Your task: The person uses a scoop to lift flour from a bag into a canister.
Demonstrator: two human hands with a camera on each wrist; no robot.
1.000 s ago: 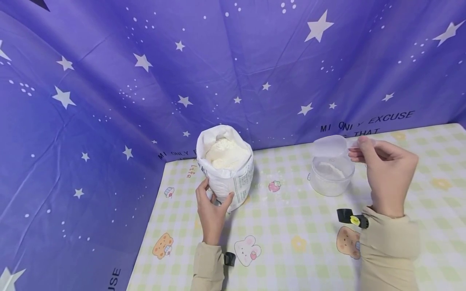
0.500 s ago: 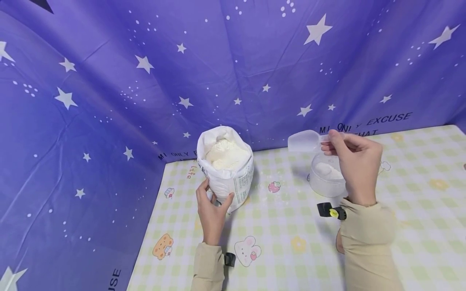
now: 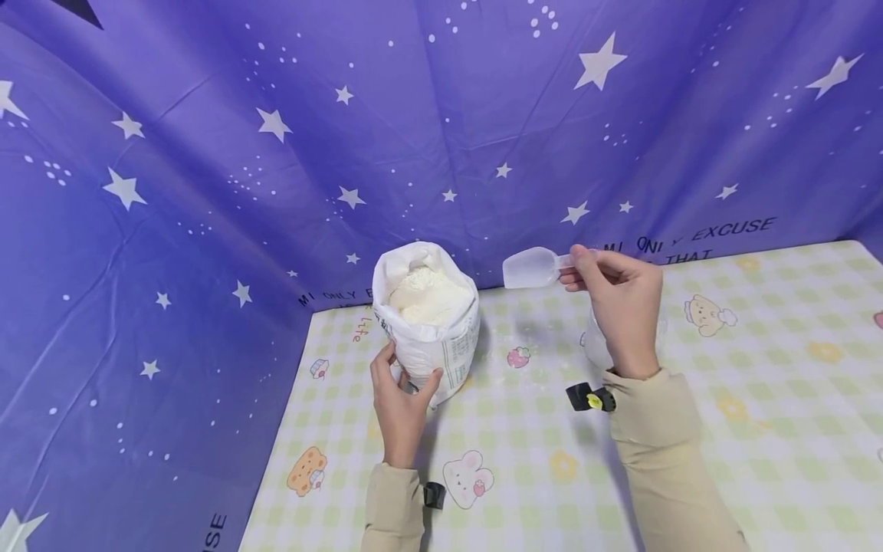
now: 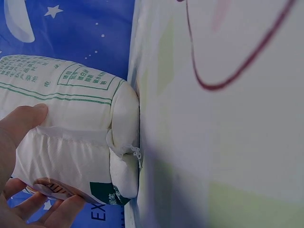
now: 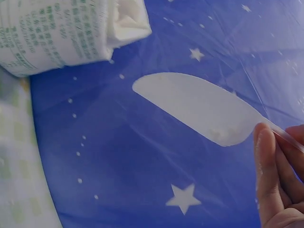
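Observation:
A white bag of flour [image 3: 441, 349] stands upright with its top rolled open, pale powder showing inside. My left hand [image 3: 403, 406] grips its near side low down, thumb on one face and fingers round the other, as the left wrist view shows on the bag [image 4: 71, 114]. In my right hand [image 3: 624, 310] the handle of a translucent plastic scoop [image 3: 531, 268] is pinched between thumb and fingers. The scoop is in the air to the right of the bag's mouth. A little powder clings inside the scoop [image 5: 199, 109] near its handle end.
Behind my right hand, a clear round tub [image 3: 596, 345] is mostly hidden. Light powder specks lie on the checked tablecloth [image 3: 510, 414] between bag and tub. A purple star-print curtain [image 3: 441, 138] rises directly behind the table.
My right hand has carried the scoop left, from over the tub toward the bag. The scoop has turned from tipped over the tub to roughly sideways. My left hand stays on the bag.

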